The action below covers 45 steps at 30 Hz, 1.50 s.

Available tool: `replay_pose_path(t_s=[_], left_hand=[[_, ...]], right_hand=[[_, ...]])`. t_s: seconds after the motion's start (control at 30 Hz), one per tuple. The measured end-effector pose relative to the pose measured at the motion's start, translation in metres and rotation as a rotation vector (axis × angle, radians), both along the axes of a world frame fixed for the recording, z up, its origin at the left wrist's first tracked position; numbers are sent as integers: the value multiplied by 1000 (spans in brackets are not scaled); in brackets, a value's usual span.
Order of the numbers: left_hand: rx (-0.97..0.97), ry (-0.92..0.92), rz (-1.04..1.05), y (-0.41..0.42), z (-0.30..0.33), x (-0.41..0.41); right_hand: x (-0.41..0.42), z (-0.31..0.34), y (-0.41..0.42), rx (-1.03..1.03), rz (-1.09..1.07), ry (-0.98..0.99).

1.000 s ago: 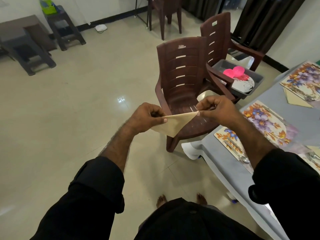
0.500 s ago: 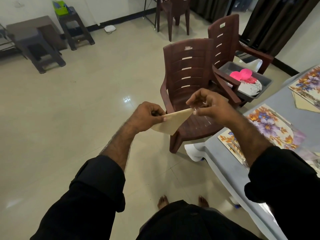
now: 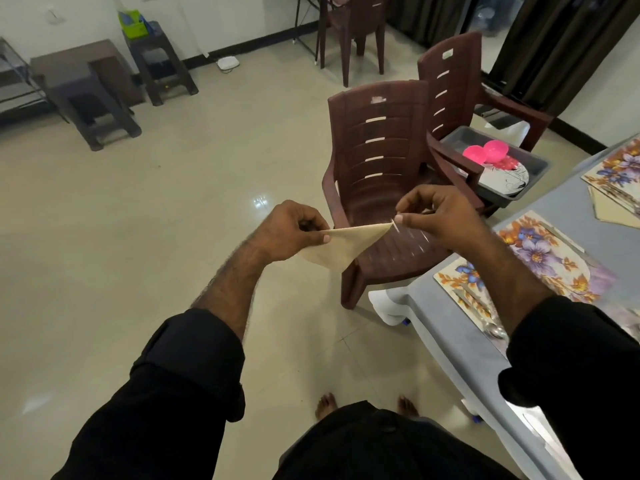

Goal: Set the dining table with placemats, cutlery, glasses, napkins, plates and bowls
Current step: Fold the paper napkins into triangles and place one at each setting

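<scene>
A beige napkin (image 3: pixel 341 249), folded into a triangle, is stretched in the air between my hands. My left hand (image 3: pixel 289 232) pinches its left end and my right hand (image 3: pixel 438 216) pinches its right tip. To the right stands the grey-covered dining table (image 3: pixel 446 323) with a floral placemat (image 3: pixel 540 258) and a spoon (image 3: pixel 493 329) on it. A second floral placemat (image 3: pixel 616 168) and a folded napkin (image 3: pixel 613 209) lie farther back.
Two brown plastic chairs stand ahead; the near chair (image 3: pixel 377 157) is in front of my hands, and the far chair (image 3: pixel 457 84) carries a grey tub (image 3: pixel 535 164) with pink bowls (image 3: pixel 485 154) and a plate (image 3: pixel 505 176). Dark stools (image 3: pixel 86 95) sit at the far left wall.
My view has shifted, so the chairs and table sit lower and farther right. My right hand rose slightly and its fingers moved at the napkin's tip; the left hand's grip is unchanged.
</scene>
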<state>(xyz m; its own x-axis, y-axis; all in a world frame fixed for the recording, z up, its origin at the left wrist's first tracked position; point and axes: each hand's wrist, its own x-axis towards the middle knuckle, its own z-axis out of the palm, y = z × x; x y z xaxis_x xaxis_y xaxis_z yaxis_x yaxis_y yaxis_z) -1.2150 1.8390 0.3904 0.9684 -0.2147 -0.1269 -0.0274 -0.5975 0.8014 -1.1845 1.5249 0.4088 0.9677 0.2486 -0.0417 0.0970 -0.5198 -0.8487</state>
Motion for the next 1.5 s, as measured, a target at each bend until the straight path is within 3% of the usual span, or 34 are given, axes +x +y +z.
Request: replay_pose_path(t_s=[0.23, 0.33, 0.47, 0.7, 0.8, 0.97, 1.17, 1.33, 1.5], left_hand=[[72, -26, -40, -39, 12, -4], [65, -29, -23, -46, 15, -8], [-89, 8, 66, -50, 17, -25], [-193, 35, 367, -57, 13, -55], [-121, -34, 324, -90, 22, -53], [46, -13, 85, -149, 24, -33], [-56, 42, 162, -162, 15, -15], [-128, 100, 73, -172, 12, 21], [-183, 203, -123, -192, 3, 70]], right_hand=[[-2, 4, 31, -69, 338, 10], [4, 0, 20, -45, 332, 24], [11, 0, -15, 58, 316, 54], [20, 0, -68, 176, 300, 94], [19, -2, -73, 147, 339, 92], [16, -2, -83, 172, 406, 72], [34, -18, -144, 467, 165, 189], [37, -40, -169, 790, -70, 426], [26, -61, -147, 819, -108, 563]])
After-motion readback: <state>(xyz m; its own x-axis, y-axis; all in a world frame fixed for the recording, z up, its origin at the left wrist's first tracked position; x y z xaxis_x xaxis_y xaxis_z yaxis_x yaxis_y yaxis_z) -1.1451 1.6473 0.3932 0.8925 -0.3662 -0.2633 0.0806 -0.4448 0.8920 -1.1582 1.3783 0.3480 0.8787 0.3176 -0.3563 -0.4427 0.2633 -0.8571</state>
